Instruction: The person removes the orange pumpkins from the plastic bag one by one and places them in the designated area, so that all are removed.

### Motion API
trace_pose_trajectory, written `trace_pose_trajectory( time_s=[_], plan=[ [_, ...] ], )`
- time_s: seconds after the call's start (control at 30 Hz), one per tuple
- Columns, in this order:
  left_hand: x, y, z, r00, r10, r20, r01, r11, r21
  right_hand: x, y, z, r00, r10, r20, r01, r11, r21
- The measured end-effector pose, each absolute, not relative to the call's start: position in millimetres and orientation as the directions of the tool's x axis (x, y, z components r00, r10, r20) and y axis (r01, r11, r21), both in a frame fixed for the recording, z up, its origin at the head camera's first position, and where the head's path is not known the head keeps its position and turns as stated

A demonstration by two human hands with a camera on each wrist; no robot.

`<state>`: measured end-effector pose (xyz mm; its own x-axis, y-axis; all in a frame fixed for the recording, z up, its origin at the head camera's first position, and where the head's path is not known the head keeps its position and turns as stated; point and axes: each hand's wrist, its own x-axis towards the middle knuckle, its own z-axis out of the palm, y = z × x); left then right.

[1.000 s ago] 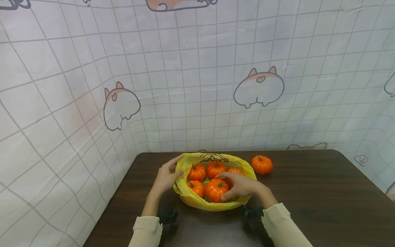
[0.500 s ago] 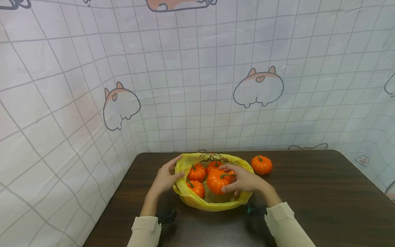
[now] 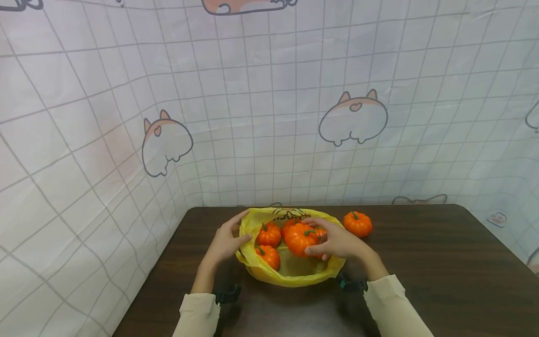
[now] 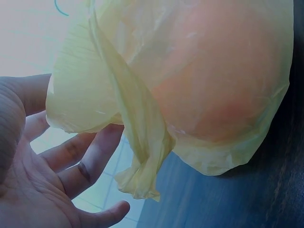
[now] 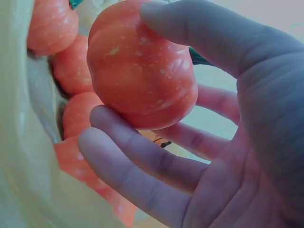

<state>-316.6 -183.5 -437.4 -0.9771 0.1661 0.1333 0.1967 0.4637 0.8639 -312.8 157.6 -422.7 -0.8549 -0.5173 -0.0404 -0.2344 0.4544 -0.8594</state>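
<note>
Held pumpkin (image 3: 300,239): in the right hand (image 3: 335,241), within the bag mouth; raised clear of the bag floor, by the look of it.
Right grip: part-closed to pumpkin width, thumb on one side, fingers opposite; lower two fingers stretched out underneath. Likely taken by the flanks because the round ribs seat well there; stem left free.
Left hand (image 3: 225,241): wide, thumb and forefinger well apart against the bag (image 3: 290,282) rim, left of the grip; film hides some fingertips. Probably braces the floppy mouth open for the right hand.
Other pumpkins (image 3: 269,258): four in bag, left of, behind and beside the grip; bag wall presumably hems them in. Contact with held one: cannot tell.
Outside pumpkin (image 3: 357,225): on table (image 3: 421,271), beyond and right of the grip, just beside the bag.
</note>
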Motion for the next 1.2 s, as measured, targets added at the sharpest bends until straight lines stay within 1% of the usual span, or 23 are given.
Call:
trace_pose_trajectory(
  time_s=[0.43,0.77,0.83,1.03,1.2],
  plan=[
    [-317,-186,-439,-0.979,0.156,0.128,0.188,0.467,0.864,-316,169,-413,-0.872,-0.487,0.043,-0.278,0.422,-0.863],
    [-319,-185,-437,-0.981,0.150,0.122,0.179,0.467,0.866,-319,184,-407,-0.913,-0.397,0.093,-0.280,0.445,-0.851],
    [-319,-186,-437,-0.980,0.157,0.125,0.185,0.466,0.865,-319,188,-407,-0.913,-0.393,0.111,-0.293,0.442,-0.848],
    [-318,-187,-437,-0.978,0.169,0.126,0.191,0.457,0.869,-320,197,-409,-0.915,-0.362,0.180,-0.351,0.491,-0.797],
    [-318,-185,-437,-0.974,0.189,0.127,0.201,0.446,0.872,-322,205,-412,-0.925,-0.328,0.193,-0.335,0.458,-0.824]
  ],
)
